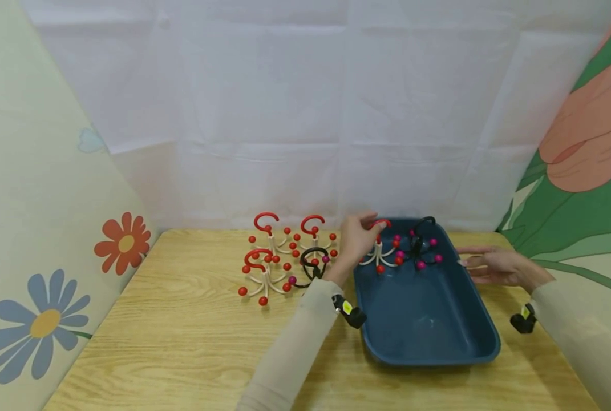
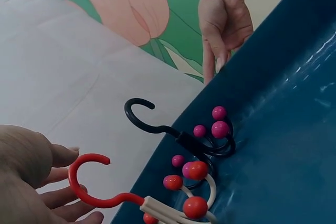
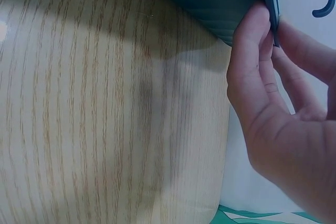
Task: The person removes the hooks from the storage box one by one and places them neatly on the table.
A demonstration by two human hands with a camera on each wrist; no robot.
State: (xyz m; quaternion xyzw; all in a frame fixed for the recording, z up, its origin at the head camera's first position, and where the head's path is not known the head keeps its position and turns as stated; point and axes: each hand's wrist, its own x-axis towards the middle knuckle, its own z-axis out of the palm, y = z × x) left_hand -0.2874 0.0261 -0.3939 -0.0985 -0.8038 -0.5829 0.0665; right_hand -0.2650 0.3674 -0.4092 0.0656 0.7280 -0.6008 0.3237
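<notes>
A dark blue tray (image 1: 428, 319) sits at the right of the table. Inside its far end stand a red-and-white claw-shaped hook hanger (image 1: 379, 251) with red ball tips and a black hook hanger (image 1: 417, 245) with magenta tips. My left hand (image 1: 357, 237) is beside the red hook (image 2: 94, 201); the left wrist view has its fingers loosely spread around the curve, not closed on it. With thumb and fingers on either side of the rim, my right hand (image 3: 283, 87) pinches the tray's right wall (image 3: 270, 3).
Left of the tray, three red-and-white hook hangers (image 1: 265, 279) and one black hook hanger (image 1: 315, 268) stand close together on the wooden table (image 1: 182, 342). A white cloth (image 1: 264, 114) hangs behind, with flower-printed sheets at both sides.
</notes>
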